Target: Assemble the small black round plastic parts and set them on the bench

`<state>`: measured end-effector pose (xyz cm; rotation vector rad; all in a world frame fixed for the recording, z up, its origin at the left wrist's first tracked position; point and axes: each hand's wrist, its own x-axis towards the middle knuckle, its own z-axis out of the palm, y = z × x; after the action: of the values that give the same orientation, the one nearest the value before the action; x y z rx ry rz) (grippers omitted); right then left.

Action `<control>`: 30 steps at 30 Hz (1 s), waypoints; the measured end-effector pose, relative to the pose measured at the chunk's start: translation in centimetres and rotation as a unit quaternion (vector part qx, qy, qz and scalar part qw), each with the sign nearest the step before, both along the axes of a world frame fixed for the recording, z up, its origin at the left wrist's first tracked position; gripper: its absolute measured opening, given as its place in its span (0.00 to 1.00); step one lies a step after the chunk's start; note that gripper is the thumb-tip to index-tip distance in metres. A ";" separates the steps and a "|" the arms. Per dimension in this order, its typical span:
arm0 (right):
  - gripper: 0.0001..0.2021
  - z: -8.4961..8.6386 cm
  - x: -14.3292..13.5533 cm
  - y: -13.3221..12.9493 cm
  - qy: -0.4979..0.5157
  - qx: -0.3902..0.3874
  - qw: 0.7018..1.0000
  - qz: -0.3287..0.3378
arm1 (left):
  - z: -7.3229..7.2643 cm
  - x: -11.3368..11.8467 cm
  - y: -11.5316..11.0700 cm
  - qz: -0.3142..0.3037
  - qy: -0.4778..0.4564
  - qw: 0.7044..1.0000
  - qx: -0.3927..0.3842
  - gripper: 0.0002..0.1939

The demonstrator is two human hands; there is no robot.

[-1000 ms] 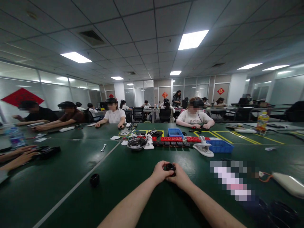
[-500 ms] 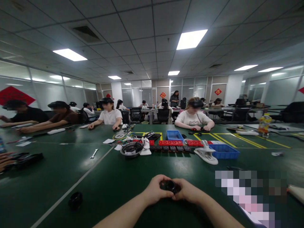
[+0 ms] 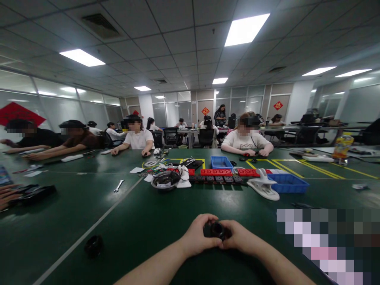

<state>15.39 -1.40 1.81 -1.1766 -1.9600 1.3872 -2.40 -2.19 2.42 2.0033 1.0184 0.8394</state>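
Nearest: left hand [image 3: 198, 237] and right hand [image 3: 239, 238] both on a black ring-topped part [image 3: 217, 230], low centre, round opening facing up. Fingers curled in from left and right, closed to the part's width; thumbs on its near side, tips about meeting. Can't tell if it's lifted or resting on the table.

My read: two-handed hold-and-adjust step. Next move calls for one hand bracing the body, the other free to work the ring; slip risk if both ease off together.

Near left: second black round part [image 3: 94, 246], loose on the green table [image 3: 154, 211], just right of a pale seam line. Near right is pixelated, can't read it.

Mid: open-ended wrench [image 3: 119, 186] left. Left edge, a co-worker's hand [image 3: 5, 194] at a black item [image 3: 37, 194]. Centre, round dish [image 3: 154, 186] of cables beside a white stand [image 3: 184, 180]. Right of that, red power strip [image 3: 216, 172], white clamp [image 3: 263, 189], larger blue bin [image 3: 292, 189]; smaller blue bin [image 3: 221, 166] behind the strip. Far right, yellow-labelled bottle [image 3: 343, 148].

Far: seated people in headgear, someone standing in a striped top [image 3: 220, 115], red diamond signs [image 3: 205, 111], glass partitions, ceiling light panels [image 3: 247, 28].
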 end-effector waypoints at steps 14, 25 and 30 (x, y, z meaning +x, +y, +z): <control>0.15 0.7 0.6 -0.1 0.027 -0.036 0.998 0.049 | 0.6 0.0 -0.2 -0.011 0.026 1.000 0.010 0.21; 0.15 -0.1 0.0 0.0 -0.051 0.042 0.997 -0.039 | 0.2 0.5 -0.3 0.035 0.014 0.999 -0.010 0.22; 0.14 -0.7 -1.8 -0.6 -0.149 0.174 0.957 -0.177 | -0.8 1.5 -0.5 0.152 0.004 0.988 0.003 0.19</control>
<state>13.55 -2.03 1.08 -1.5318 -1.9547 0.6822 -0.92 -2.72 1.62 1.8827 1.3499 0.9951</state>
